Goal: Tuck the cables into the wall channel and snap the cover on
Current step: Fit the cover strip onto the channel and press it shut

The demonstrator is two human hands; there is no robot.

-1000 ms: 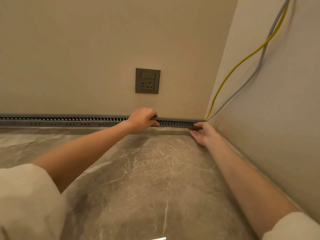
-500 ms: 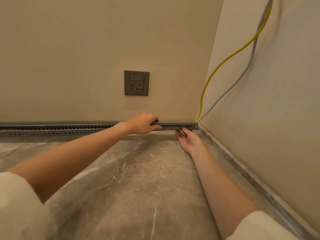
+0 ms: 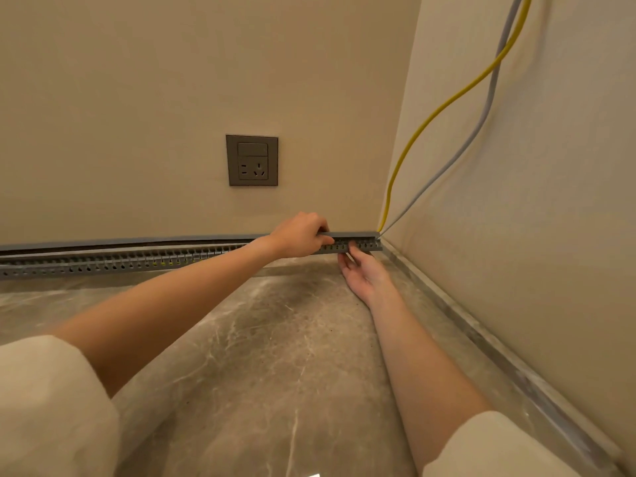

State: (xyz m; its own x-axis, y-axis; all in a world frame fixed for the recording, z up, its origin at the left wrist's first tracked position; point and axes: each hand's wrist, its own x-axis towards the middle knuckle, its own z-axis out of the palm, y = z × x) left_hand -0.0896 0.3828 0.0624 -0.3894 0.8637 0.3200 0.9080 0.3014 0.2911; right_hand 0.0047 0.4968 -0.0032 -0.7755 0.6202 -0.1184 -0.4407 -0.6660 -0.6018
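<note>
left hand (image 3: 298,235) gripping cover (image 3: 351,233), right hand (image 3: 365,272) under channel (image 3: 120,261)

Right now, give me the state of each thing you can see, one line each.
Cover strip: seated near the corner, lifted off the channel further left.
Slotted wall channel: mostly open along its left stretch.
Yellow cable: enters the channel at the corner.
Grey cable: hangs loose, enters there too.
Left hand: pressing the cover.
Right hand: open, palm up, beneath the channel.
Wall socket: nothing plugged in.
</note>
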